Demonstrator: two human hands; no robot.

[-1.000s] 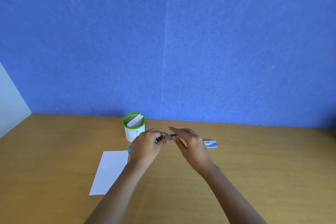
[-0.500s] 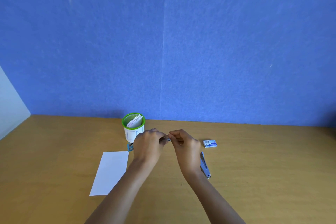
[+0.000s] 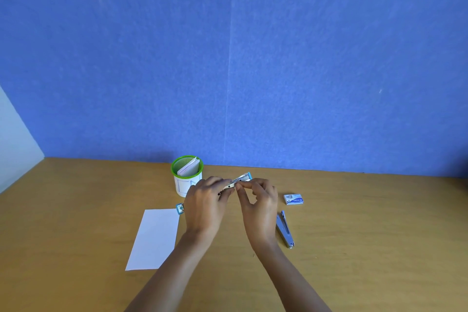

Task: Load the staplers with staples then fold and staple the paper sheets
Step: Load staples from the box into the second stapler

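1. Above the wooden table point(image 3: 354, 248), we count two hands: the left hand point(image 3: 205, 208) grips the held stapler point(image 3: 242, 179), and the right hand point(image 3: 258, 206) pinches its metal arm.
2. We count one second stapler point(image 3: 285, 230) lying beside the right wrist, one staple box point(image 3: 293, 199), one paper sheet point(image 3: 154, 238) and one green-rimmed cup point(image 3: 186, 186) of folded papers.
3. A blue wall point(image 3: 304, 58) backs the table.

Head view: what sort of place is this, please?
Likely an office desk or study cubicle: a wooden tabletop against a blue partition, with a paper sheet, a staple box and a grey stapler on it.
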